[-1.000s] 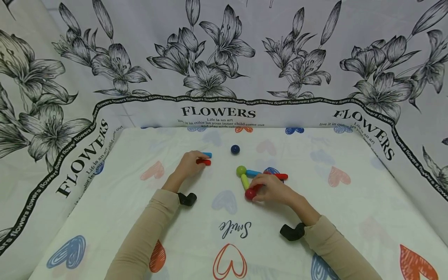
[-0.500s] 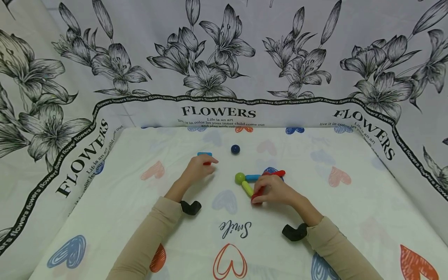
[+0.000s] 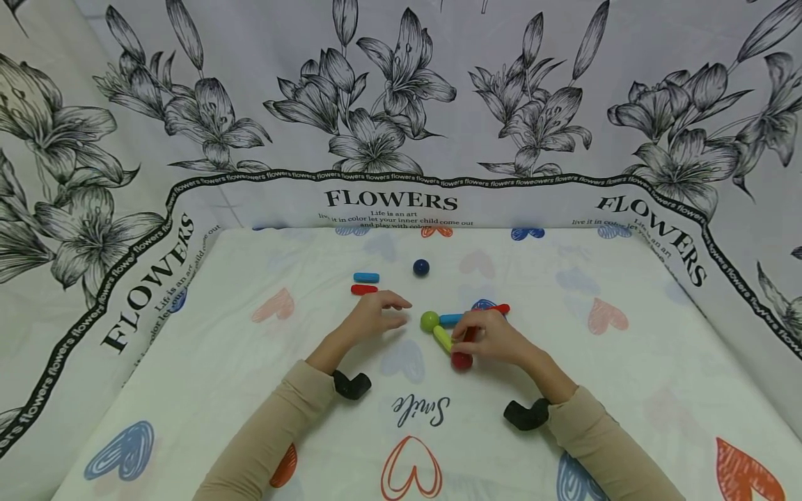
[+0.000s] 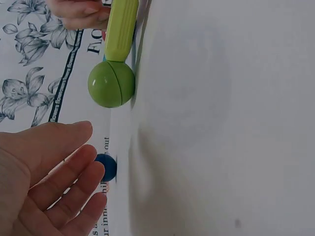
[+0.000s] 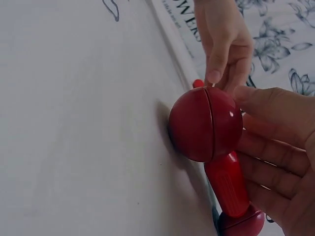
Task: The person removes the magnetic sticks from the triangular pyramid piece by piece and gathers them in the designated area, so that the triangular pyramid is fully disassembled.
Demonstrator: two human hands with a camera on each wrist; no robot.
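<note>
My left hand [image 3: 374, 315] is held over the cloth with its fingers spread and nothing between them, a little left of the green ball [image 3: 429, 321]. That ball is joined to a blue stick [image 3: 452, 319] and a yellow-green stick [image 4: 121, 32], parts of a building toy. At the near corner sits a red ball [image 5: 205, 124], with a red stick [image 5: 227, 186] running from it to a second red ball [image 5: 242, 222]. My right hand [image 3: 495, 337] reaches over this corner, its thumb at the ball's edge and its fingers fairly straight behind the stick. Another red stick [image 3: 503, 309] pokes out beyond it.
A loose blue stick [image 3: 366, 277] and a loose red stick [image 3: 364, 289] lie behind my left hand. A dark blue ball [image 3: 421, 267] rests farther back. The heart-print tablecloth [image 3: 539, 452] meets a flowered curtain [image 3: 401, 139] at the far edge.
My left hand has left the two loose sticks and come right and nearer. My right hand drew the joined shape slightly toward me, then its thumb lifted, baring more of the red ball.
</note>
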